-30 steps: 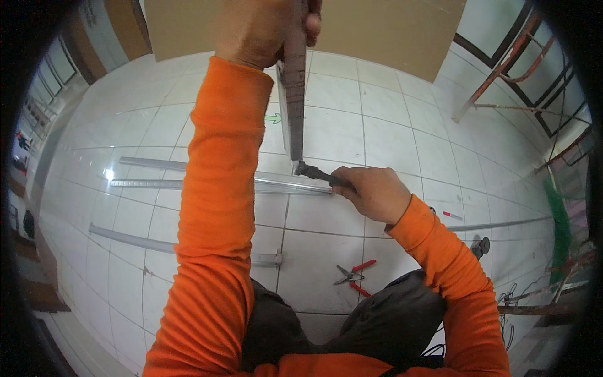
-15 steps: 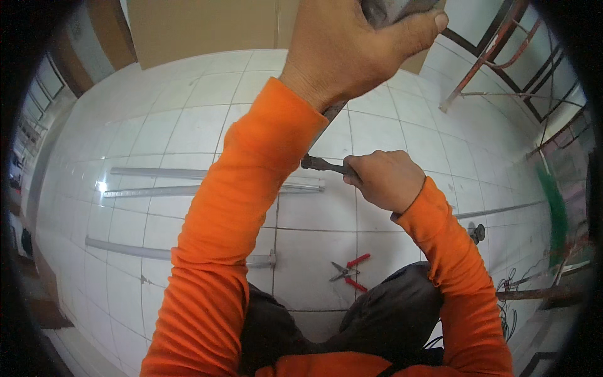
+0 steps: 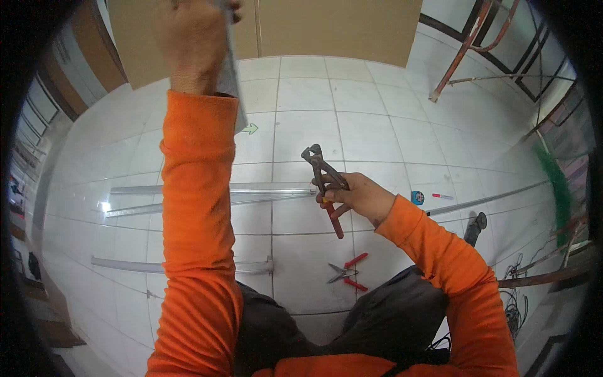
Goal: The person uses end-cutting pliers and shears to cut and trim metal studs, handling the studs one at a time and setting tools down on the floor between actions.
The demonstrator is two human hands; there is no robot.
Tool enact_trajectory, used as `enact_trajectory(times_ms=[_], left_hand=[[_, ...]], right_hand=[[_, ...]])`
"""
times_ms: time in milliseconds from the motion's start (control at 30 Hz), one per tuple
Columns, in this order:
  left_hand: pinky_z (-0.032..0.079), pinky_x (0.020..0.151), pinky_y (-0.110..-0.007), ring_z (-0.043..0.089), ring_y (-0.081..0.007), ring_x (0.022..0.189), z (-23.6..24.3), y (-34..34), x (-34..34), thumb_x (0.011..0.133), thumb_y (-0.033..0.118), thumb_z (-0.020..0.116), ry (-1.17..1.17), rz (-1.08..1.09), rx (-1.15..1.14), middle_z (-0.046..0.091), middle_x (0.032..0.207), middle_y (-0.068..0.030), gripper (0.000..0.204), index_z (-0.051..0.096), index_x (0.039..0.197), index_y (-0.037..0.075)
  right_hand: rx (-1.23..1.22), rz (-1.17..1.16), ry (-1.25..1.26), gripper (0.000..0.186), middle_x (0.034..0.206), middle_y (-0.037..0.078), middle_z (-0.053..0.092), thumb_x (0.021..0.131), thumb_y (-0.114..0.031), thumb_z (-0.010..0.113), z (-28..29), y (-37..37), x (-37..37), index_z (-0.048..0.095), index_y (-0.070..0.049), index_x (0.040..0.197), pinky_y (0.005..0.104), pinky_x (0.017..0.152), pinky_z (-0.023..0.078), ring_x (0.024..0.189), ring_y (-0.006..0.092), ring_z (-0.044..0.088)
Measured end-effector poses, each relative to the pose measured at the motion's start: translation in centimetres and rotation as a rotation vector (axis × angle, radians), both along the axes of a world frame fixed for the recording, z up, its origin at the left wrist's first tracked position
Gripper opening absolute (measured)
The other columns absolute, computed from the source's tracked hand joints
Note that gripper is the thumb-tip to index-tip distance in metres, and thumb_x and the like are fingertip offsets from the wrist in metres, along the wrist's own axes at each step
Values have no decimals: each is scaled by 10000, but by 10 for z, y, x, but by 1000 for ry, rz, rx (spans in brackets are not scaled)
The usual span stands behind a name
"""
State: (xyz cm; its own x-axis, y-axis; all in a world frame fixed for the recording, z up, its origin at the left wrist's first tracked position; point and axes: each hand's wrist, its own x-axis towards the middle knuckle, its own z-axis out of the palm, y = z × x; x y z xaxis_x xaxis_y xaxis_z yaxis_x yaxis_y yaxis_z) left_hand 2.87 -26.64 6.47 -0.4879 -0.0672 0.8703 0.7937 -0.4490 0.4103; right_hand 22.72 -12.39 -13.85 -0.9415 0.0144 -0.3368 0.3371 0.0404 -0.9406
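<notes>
In my right hand (image 3: 355, 196) is a pair of end-cutting pincers (image 3: 318, 164) with dark metal jaws pointing up and away from me. Their handles are spread, and one red grip shows below my fingers. My left hand (image 3: 193, 44), somewhat blurred, is raised at the far left with its fingers closed round a long grey metal strip (image 3: 228, 81). The upper end of that strip runs out of the picture. On the floor tiles between my knees lies a pair of cutting snips (image 3: 345, 273) with red handles, its blades pointing left.
Several grey metal channels (image 3: 135, 265) lie across the tiles under my left arm. A tape measure (image 3: 417, 197), a red marker (image 3: 442, 196) and a hammer-like dark tool (image 3: 475, 229) are on the right. Brown cardboard (image 3: 339, 31) stands ahead; a rusty metal frame (image 3: 461, 53) is at far right.
My left hand has swung left with the grey strip, away from the pincers. The right hand has drawn slightly left and lower, turning the pincers upward with their handles now spread.
</notes>
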Motion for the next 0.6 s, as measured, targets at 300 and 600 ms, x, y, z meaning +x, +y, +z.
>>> enact_trajectory(times_ms=[300, 600], left_hand=[[411, 392, -209, 469, -67, 457, 14, -17, -3, 967, 640, 467, -320, -186, 122, 510, 666, 14, 546, 544, 968, 99], [403, 615, -321, 418, -173, 684, 1, -60, -75, 1063, 493, 220, -334, -489, 50, 433, 832, -88, 511, 421, 1005, 26]], right_hand=[[-139, -7, -48, 295, 1032, 149, 639, 988, -146, 536, 18, -12, 9, 536, 44, 1213, 394, 794, 586, 928, 226, 645], [-322, -76, 71, 439, 1134, 201, 635, 1000, -240, 544, 31, -27, 16, 471, 55, 1316, 407, 799, 601, 1001, 269, 659]])
